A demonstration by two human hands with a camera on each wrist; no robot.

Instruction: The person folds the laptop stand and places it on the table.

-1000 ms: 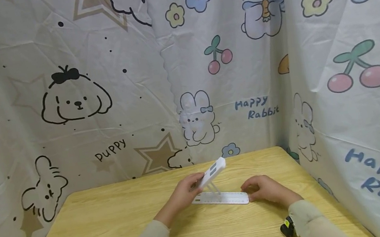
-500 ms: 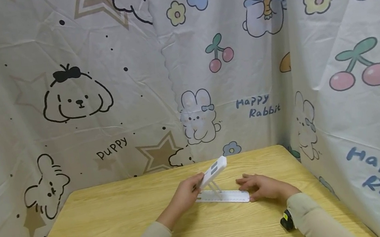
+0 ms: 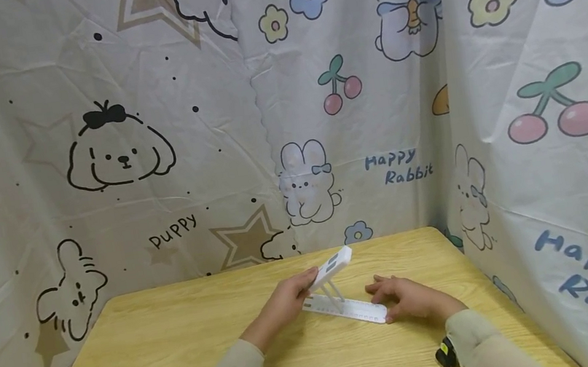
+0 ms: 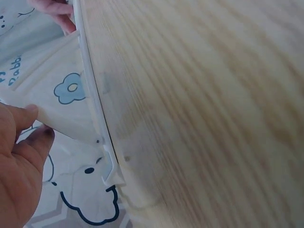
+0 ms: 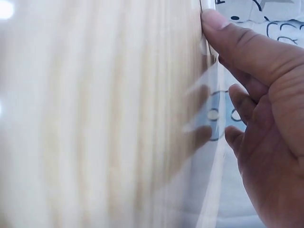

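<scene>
A white folding stand (image 3: 363, 311) stands slanted over the table in the head view. Its long flat base carries ruler-like marks, thin struts rise from the base, and the upper panel (image 3: 337, 259) with grey patches tilts up to the right. My left hand (image 3: 281, 298) pinches the panel's lower left end between thumb and fingers. At the base's right end, my right hand (image 3: 408, 296) has its thumb and index finger on the tip, the other fingers spread loosely. The right wrist view shows that thumb (image 5: 232, 35) at a thin edge; little of the stand shows there.
The wood-grain table (image 3: 180, 335) spreads around both hands. Behind it hangs a cartoon-print curtain (image 3: 219, 125), with another stretch of printed cloth (image 3: 549, 174) along the right side. A small black wrist camera (image 3: 446, 354) sits at the right cuff.
The base's right end has come nearer to me, so the base slants more. My right hand has moved with it, while my left hand keeps its hold on the upper panel.
</scene>
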